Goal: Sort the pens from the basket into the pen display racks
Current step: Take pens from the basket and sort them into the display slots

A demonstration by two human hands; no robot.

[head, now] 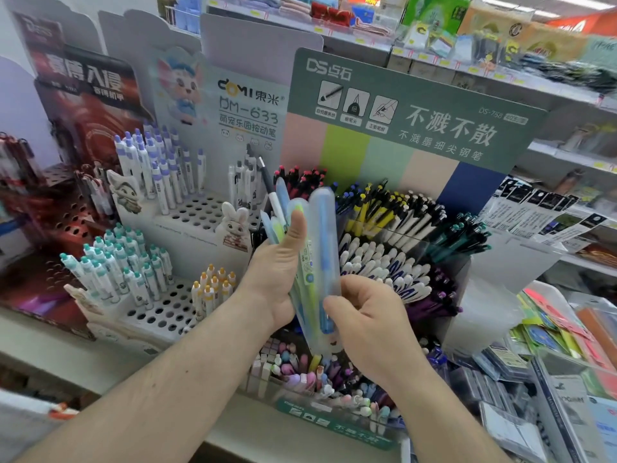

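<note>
My left hand [277, 279] grips a bunch of pens in frosted cases [297, 225], fanned upright in front of the racks. My right hand [367, 322] pinches the lower end of the tallest case, a blue pen in a clear sleeve [322, 235]. Behind them stands the green pen display rack [410, 105], its tiers packed with yellow, white, black and teal pens [400, 222]. To the left is a white perforated rack [197, 212] with purple-capped and teal-capped pens. No basket is in view.
A red perforated rack [66, 225] stands at far left. A clear front tray of pastel pens [300, 372] sits below my hands. Packaged stationery [551, 345] crowds the right side, and shelves of goods [467, 38] run behind.
</note>
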